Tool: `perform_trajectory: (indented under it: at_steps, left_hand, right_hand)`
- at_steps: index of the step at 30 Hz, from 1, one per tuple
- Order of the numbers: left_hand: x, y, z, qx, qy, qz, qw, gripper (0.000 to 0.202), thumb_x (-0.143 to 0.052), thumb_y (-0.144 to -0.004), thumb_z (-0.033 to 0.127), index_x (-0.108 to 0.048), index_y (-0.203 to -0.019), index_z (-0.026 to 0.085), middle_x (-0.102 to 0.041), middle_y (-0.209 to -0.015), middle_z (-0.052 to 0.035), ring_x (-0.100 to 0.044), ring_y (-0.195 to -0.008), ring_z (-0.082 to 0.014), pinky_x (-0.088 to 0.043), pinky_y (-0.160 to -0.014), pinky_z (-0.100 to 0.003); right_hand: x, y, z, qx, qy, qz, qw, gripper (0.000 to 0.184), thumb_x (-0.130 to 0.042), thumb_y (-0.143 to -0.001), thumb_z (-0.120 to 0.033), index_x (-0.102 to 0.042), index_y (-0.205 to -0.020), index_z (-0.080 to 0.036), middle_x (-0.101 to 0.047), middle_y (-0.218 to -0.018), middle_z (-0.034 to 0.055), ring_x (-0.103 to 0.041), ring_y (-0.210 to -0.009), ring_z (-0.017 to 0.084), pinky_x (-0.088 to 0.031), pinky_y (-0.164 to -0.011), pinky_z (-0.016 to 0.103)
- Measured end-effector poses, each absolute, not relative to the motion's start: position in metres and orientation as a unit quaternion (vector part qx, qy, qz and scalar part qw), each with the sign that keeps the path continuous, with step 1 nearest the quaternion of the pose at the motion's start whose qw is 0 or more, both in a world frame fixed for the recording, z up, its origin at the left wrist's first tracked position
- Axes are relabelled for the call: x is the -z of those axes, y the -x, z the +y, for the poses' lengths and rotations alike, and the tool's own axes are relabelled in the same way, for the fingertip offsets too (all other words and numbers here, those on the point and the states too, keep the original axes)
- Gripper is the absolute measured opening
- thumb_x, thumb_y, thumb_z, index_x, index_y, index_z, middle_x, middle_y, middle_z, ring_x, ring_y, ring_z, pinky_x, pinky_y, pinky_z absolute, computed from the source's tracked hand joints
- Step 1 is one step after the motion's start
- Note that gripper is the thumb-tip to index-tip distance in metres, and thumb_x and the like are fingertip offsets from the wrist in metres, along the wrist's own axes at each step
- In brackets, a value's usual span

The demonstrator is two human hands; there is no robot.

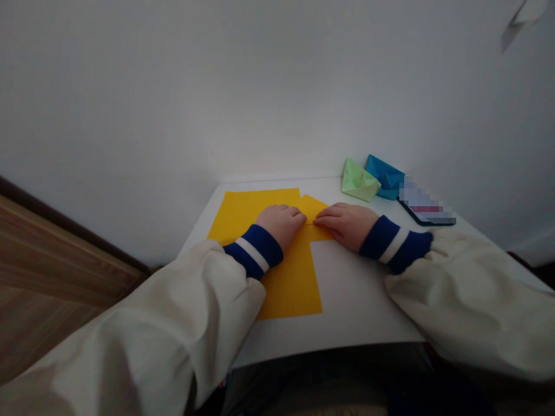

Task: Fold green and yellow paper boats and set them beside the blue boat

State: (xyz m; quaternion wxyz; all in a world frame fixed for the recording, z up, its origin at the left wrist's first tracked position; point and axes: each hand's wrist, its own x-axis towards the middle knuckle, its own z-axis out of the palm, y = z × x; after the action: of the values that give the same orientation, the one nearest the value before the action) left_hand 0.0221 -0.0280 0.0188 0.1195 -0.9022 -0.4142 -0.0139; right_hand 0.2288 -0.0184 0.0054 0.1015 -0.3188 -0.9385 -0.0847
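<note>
A small folded piece of yellow paper [313, 205] lies partly on top of a large flat sheet of yellow paper [293, 289]. From its left side my left hand [281, 223] holds it, fingers curled together and pressed down at its edge. My right hand [347, 223] grips the right side, the fingers close together with their tips near a short crease in the middle. Only a narrow gap separates the fingertips of both hands. The thumbs and part of the folded paper are hidden under the hands.
At the back right of the white table [355, 300] sit a light green folded paper shape [358, 180] and a blue one [387, 176]. A phone [425, 205] lies beside them, its screen blurred. A pale wall [277, 92] rises behind; wooden furniture [60, 271] stands at left.
</note>
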Motion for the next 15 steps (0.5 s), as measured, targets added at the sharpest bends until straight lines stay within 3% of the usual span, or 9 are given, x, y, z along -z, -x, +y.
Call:
perform_trajectory:
  at_steps: [6,15]
  left_hand:
    - [-0.012,-0.019,-0.023,0.047,0.922,-0.369,0.105,0.026,-0.042,-0.089,0.016,-0.060,-0.106,0.022,-0.061,-0.105,-0.0040,-0.055,-0.094,-0.0185,-0.046,-0.081,-0.032]
    - [-0.025,-0.024,-0.033,-0.002,0.900,-0.422,0.106,0.026,-0.041,-0.089,0.023,-0.064,-0.086,0.012,-0.062,-0.089,-0.0087,-0.058,-0.082,-0.0194,-0.047,-0.072,-0.031]
  right_hand:
    - [-0.008,-0.228,-0.020,0.073,0.317,-0.941,0.095,0.032,-0.042,-0.083,-0.015,-0.063,-0.108,-0.018,-0.062,-0.106,0.0083,-0.052,-0.091,0.019,-0.042,-0.080,0.033]
    - [-0.014,-0.229,-0.021,0.075,0.365,-0.926,0.058,0.029,-0.042,-0.082,-0.017,-0.063,-0.102,-0.019,-0.060,-0.101,0.0082,-0.052,-0.089,0.018,-0.039,-0.074,0.029]
